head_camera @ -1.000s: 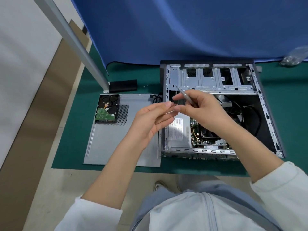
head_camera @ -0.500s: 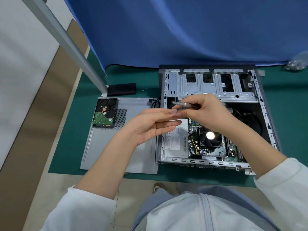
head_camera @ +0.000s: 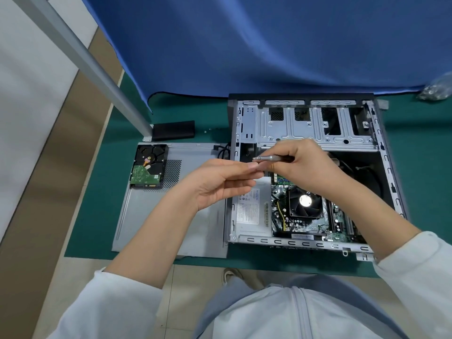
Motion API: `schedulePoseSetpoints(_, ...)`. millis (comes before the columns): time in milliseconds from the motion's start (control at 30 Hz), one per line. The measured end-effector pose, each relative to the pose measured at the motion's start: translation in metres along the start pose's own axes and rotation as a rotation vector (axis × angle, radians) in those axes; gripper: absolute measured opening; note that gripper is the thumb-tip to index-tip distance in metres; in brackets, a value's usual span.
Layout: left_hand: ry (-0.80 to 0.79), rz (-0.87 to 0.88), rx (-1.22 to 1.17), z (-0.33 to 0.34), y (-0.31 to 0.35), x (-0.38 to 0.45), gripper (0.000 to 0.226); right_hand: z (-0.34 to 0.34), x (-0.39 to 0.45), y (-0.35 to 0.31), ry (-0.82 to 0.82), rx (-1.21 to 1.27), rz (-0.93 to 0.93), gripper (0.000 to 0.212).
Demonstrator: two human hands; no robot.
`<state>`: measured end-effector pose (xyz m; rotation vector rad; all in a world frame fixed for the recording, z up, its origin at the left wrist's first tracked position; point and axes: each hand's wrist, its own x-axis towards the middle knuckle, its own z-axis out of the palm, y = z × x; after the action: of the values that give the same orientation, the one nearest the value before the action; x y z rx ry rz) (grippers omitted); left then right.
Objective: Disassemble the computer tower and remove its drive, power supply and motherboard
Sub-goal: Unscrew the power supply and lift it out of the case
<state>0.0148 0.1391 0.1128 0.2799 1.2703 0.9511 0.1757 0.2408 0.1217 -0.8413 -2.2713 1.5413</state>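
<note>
Right hand point(head_camera: 303, 165): fingers curled round a slim screwdriver point(head_camera: 274, 158), held level above the open case with its tip pointing toward the other hand — a resting grip, I judge, not a driving one.
Left hand point(head_camera: 220, 182): palm turned up, fingers nearly straight and close together, their tips meeting the screwdriver's tip; whether a small screw is pinched there is too small to tell. The pose suggests something being taken off the bit.
Computer tower point(head_camera: 389, 167): lies on its side on the green mat point(head_camera: 97, 192), open face up, so every part can be reached from above.
In the tower, far end: the metal drive cage point(head_camera: 303, 128), its bays showing empty.
In the tower, near left corner: the power supply point(head_camera: 252, 211), label up, seated against the case wall — not yet out.
In the tower, near middle: the motherboard point(head_camera: 315, 226) with its cooler fan point(head_camera: 304, 201) on top, cables running beside it; also not yet out.
Side panel point(head_camera: 151, 216): laid flat on the mat just left of the tower, serving as a tray.
Drive point(head_camera: 148, 166): already removed, resting circuit side up on the far corner of the side panel, well apart from the hands.
Black block point(head_camera: 173, 130): on the mat beyond the panel, beside the foot of a slanting metal post point(head_camera: 97, 69).
Blue cloth point(head_camera: 269, 45): hangs behind the bench.
Step in hand: likely freeing the power supply's screws.
</note>
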Motion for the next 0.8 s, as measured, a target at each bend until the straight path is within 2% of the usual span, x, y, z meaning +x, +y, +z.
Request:
schedulePoseSetpoints(300, 0.008, -0.019, 0.002, 0.001, -0.005, 0.003, 0.025, -0.004, -0.002, 0.007, -0.051, -0.025, 0.003, 0.023)
schedulePoseSetpoints(467, 0.027, 0.003, -0.025, 0.001, -0.005, 0.009, 0.023, -0.003, 0.003, 0.013, -0.019, -0.001, 0.03, 0.023)
schedulePoseSetpoints(700, 0.271, 0.184, 0.081, -0.002, 0.006, 0.036, 0.008, 0.004, 0.045, 0.03, 0.036, 0.006, 0.079, 0.011)
schedulePoseSetpoints(800, 0.465, 0.286, 0.25, -0.026, 0.024, 0.065, 0.011, 0.006, 0.08, 0.047, 0.08, -0.143, 0.059, 0.011)
